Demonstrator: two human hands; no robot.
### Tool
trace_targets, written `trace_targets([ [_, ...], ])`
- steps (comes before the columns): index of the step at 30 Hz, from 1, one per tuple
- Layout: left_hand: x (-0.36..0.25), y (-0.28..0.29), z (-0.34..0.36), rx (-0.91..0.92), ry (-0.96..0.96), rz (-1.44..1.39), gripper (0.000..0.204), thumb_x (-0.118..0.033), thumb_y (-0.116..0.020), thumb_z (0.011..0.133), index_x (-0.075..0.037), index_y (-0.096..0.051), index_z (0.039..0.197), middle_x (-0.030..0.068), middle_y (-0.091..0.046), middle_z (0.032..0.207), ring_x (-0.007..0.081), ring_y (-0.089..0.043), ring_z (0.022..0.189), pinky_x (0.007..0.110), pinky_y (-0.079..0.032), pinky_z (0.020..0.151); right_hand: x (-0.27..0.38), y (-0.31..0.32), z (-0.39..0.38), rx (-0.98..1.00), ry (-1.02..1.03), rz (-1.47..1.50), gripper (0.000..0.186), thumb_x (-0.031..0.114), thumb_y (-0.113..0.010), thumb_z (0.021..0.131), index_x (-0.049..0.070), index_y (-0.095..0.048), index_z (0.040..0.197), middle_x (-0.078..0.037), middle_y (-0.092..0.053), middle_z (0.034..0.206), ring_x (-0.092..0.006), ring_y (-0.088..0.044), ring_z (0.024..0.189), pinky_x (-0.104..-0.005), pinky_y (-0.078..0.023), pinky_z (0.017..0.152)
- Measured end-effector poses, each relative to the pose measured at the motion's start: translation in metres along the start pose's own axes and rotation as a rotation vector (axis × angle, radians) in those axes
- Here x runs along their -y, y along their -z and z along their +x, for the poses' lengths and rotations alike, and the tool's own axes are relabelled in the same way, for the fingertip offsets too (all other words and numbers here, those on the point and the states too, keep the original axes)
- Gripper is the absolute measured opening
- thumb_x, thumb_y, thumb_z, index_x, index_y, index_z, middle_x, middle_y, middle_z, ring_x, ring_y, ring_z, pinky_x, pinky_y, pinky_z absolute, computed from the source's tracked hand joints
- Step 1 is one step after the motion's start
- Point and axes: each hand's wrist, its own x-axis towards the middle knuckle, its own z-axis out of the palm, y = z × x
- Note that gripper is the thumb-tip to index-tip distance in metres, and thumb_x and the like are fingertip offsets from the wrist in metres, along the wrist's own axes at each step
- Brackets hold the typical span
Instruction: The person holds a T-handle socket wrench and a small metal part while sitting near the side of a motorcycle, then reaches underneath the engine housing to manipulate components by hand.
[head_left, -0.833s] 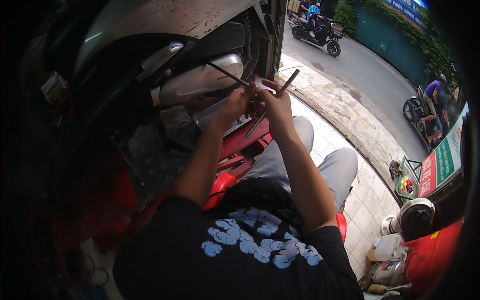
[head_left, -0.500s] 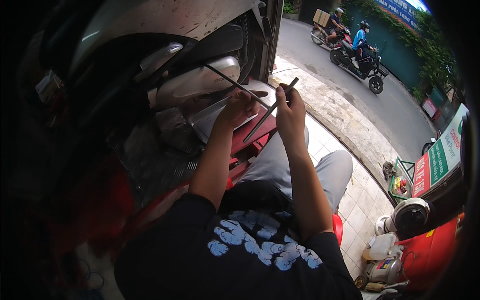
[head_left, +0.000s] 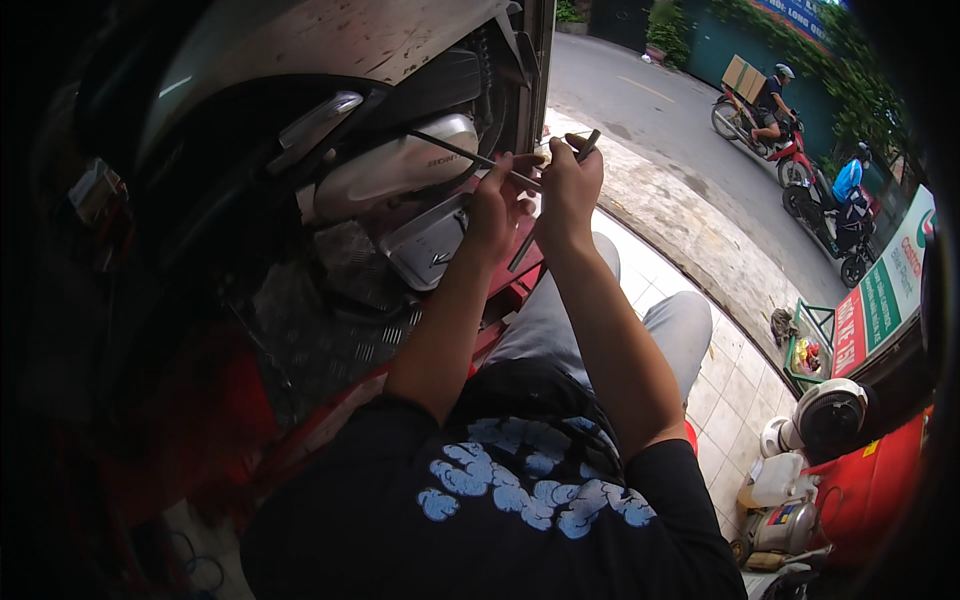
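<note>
A long metal T-handle wrench point(head_left: 450, 147) slants from my hands up to the left, its far tip at the scooter's silver engine-side cover point(head_left: 390, 178). My left hand point(head_left: 492, 212) is closed around the shaft near the handle end. Wrapped over the crossbar is my right hand point(head_left: 568, 198); both ends of the bar stick out past it. Under my left hand lies a shallow metal tray point(head_left: 402, 246) with small dark parts in it. Whether the wrench tip sits on a bolt is too small to tell.
A red lift frame point(head_left: 515, 292) and a dark tread plate point(head_left: 345, 350) lie below the scooter. White floor tiles point(head_left: 735, 400) run to my right. A fan point(head_left: 832, 415), jugs point(head_left: 775, 480) and a red machine point(head_left: 870, 490) stand there. Riders pass on the street point(head_left: 640, 100).
My left hand has slid along the shaft toward my right hand, and the crossbar has turned slightly. More of the tray and its parts shows. The street riders have moved right.
</note>
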Motion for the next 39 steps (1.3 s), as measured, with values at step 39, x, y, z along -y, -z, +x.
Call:
trace_targets([
  [39, 0.020, 0.070, 0.009, 0.341, -0.007, 0.031, 0.018, -0.015, -0.067, 0.083, -0.004, -0.061, 0.069, 0.0042, -0.058, 0.067, 0.0086, -0.050, 0.057, 0.023, -0.043, 0.057, -0.003, 0.047, -0.069, 0.298, 1.079, -0.841, 0.027, 0.025, -0.061, 0.086, 0.015, -0.069, 0.111, -0.013, -0.058, 0.085, -0.0284, -0.057, 0.080, -0.0396, -0.041, 0.072],
])
